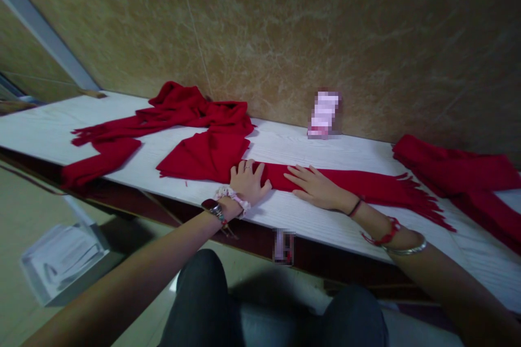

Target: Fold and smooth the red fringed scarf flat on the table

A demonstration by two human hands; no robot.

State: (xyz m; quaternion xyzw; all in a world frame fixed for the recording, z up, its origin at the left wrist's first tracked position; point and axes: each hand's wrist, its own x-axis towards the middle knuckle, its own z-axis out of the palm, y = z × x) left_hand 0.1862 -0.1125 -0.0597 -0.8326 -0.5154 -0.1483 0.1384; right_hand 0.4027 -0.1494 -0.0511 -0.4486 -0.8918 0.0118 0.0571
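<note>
A red fringed scarf (pixel 362 184) lies as a long folded strip across the white table, its fringe fanned out at the right end. Its left part spreads wider and looks loosely folded. My left hand (pixel 247 181) presses on the strip near that wider part, fingers spread. Further right, my right hand (pixel 313 187) rests flat on the same strip with its fingers stretched out. Neither hand grasps the cloth.
A crumpled red scarf (pixel 179 111) lies at the back left, one end hanging over the front edge. More folded red cloth (pixel 451 165) is at the right. A blurred pink item (pixel 324 114) leans against the tiled wall. A bin of papers (pixel 65 260) stands on the floor.
</note>
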